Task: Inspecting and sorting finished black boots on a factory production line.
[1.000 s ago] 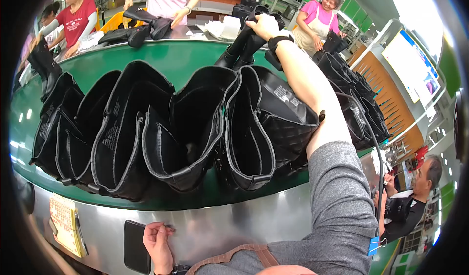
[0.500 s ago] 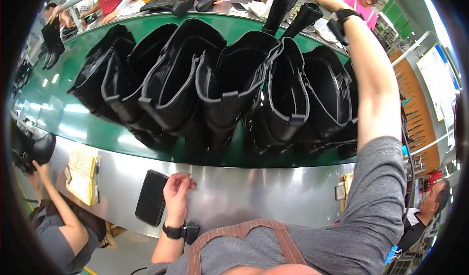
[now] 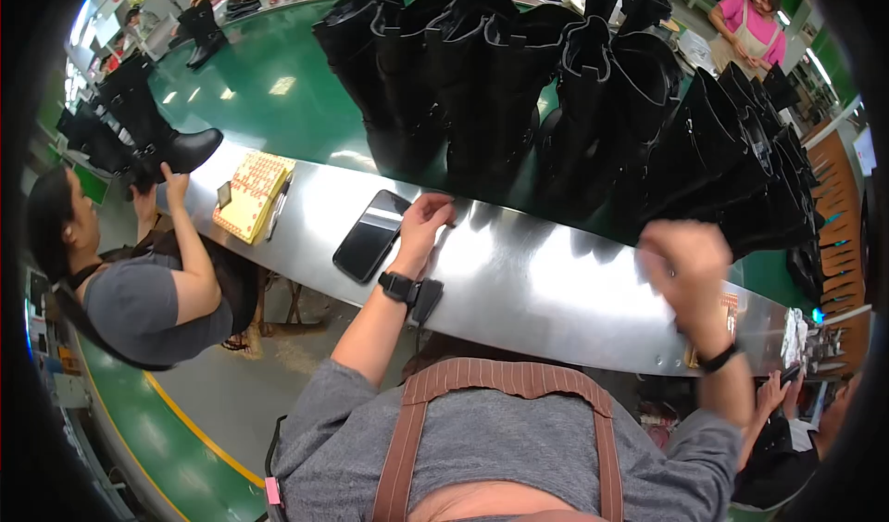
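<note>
A row of tall black boots (image 3: 519, 77) stands on the green conveyor belt (image 3: 269, 87) in front of me. My left hand (image 3: 421, 226), with a black watch on the wrist, rests its fingertips on the steel rim (image 3: 537, 281) of the line. It lies right beside a black phone (image 3: 370, 237) and holds nothing. My right hand (image 3: 685, 272) is blurred by motion just above the rim, close to the lower shafts of the boots on the right (image 3: 713, 170). I cannot tell whether it grips anything.
A seated co-worker (image 3: 139, 290) on my left holds a black boot (image 3: 171, 151) at the belt's edge. A yellow notebook (image 3: 250, 193) lies on the rim. More boots (image 3: 787, 179) crowd the right end. A person in pink (image 3: 755, 22) stands across the belt.
My right arm has pulled back from the boots on the far side to the near rim. My left hand has come up from below the rim to beside the phone. The view has tilted down.
</note>
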A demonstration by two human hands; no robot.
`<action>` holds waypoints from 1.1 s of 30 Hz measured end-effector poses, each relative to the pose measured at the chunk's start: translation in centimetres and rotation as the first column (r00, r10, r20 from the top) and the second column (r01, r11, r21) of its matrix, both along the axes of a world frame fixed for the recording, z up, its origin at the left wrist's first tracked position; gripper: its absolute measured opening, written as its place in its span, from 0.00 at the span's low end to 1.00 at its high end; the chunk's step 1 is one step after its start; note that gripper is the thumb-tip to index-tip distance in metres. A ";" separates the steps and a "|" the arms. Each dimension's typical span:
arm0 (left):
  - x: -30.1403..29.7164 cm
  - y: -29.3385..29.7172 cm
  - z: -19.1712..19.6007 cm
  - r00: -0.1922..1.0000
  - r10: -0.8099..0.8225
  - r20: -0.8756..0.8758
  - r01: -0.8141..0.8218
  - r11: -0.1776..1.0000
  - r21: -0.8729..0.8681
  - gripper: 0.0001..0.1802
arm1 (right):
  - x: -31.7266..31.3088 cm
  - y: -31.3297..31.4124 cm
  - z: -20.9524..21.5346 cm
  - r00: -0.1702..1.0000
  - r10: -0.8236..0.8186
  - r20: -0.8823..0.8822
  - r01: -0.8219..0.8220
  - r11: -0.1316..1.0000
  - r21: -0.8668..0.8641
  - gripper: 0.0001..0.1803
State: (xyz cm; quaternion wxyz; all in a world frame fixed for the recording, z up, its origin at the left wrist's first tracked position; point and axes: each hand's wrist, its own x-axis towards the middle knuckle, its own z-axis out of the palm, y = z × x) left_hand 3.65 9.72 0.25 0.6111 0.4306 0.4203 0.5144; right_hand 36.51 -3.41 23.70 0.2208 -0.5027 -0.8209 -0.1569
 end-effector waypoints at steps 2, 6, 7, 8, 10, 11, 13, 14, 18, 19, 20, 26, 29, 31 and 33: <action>1.0 0.9 0.7 0.986 -0.045 -0.157 0.065 0.990 0.123 0.17 | 0.7 -5.1 -8.7 0.957 -0.251 -0.146 0.223 0.957 -0.186 0.08; 3.3 3.8 6.3 0.704 0.439 -0.558 0.029 0.768 0.640 0.29 | 0.4 -9.5 -19.7 0.704 -0.499 -0.505 0.381 0.866 -0.325 0.08; 3.9 4.5 7.3 0.697 0.452 -0.557 0.019 0.765 0.644 0.29 | -0.8 -9.8 -20.1 0.543 -0.591 -0.597 0.348 0.805 -0.481 0.08; 4.8 5.3 8.6 0.627 0.496 -0.601 0.012 0.765 0.644 0.34 | -1.3 -9.9 -21.0 0.570 -0.565 -0.596 0.357 0.824 -0.440 0.09; 7.2 7.9 8.5 0.479 0.435 -0.763 0.036 0.858 0.512 0.48 | -1.8 -10.1 -21.9 0.736 -0.515 -0.440 0.411 0.856 -0.314 0.09; 9.0 8.4 7.8 0.505 0.431 -0.748 -0.001 0.867 0.499 0.51 | -1.5 -10.3 -22.4 0.751 -0.483 -0.450 0.398 0.875 -0.275 0.09; 12.4 9.0 7.6 0.397 0.454 -0.797 -0.081 0.883 0.463 0.45 | -0.6 -11.2 -24.0 0.693 -0.514 -0.506 0.392 0.857 -0.334 0.09; 12.5 9.3 7.4 0.383 0.501 -0.776 -0.113 0.859 0.499 0.36 | -0.8 -11.4 -23.8 0.687 -0.515 -0.512 0.372 0.855 -0.362 0.09; 10.8 10.1 9.5 0.394 0.636 -0.663 -0.094 0.745 0.660 0.19 | -1.7 -11.8 -22.8 0.712 -0.477 -0.515 0.340 0.876 -0.342 0.08; 11.2 9.2 10.9 0.295 0.745 -0.599 -0.084 0.644 0.760 0.14 | -1.5 -11.8 -22.8 0.707 -0.451 -0.545 0.309 0.890 -0.336 0.08; 11.2 7.9 12.4 0.297 0.749 -0.593 -0.092 0.640 0.763 0.14 | -1.2 -11.5 -22.8 0.700 -0.420 -0.577 0.274 0.905 -0.326 0.08; 9.5 -6.5 18.8 0.305 0.864 -0.400 -0.103 0.448 0.888 0.08 | -1.9 -10.5 -18.3 0.678 -0.143 -0.721 -0.086 0.959 -0.271 0.38; 8.8 -14.5 17.5 0.444 0.746 -0.497 0.026 0.543 0.839 0.19 | -4.4 -8.1 -14.6 0.702 0.073 -0.708 -0.318 0.922 -0.220 0.63; 7.4 -17.0 15.4 0.573 0.579 -0.580 0.241 0.558 0.794 0.31 | -5.9 -6.8 -14.8 0.666 0.121 -0.736 -0.403 0.889 -0.218 0.69; 6.2 -17.8 13.6 0.606 0.511 -0.610 0.395 0.472 0.788 0.43 | -6.6 -6.2 -15.7 0.675 0.138 -0.725 -0.417 0.882 -0.220 0.70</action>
